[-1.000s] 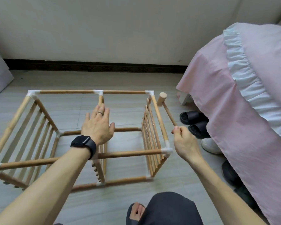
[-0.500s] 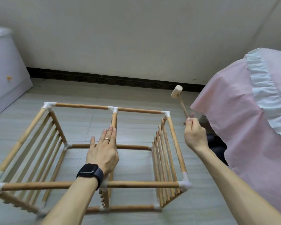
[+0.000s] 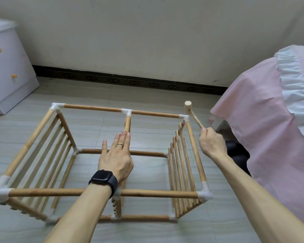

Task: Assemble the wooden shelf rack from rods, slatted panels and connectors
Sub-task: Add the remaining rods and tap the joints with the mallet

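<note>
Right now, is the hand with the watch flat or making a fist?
Flat. The left hand has its fingers straight and close together, stretched along the rack's middle rod. It curls round nothing.

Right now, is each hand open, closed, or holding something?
Left hand: open, flat over the rack's middle rod.
Right hand: holds the small wooden mallet.

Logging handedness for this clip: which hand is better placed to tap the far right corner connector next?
The right hand, probably: it grips the mallet, head beside that connector. The left hand lies flat over the middle rod.
</note>
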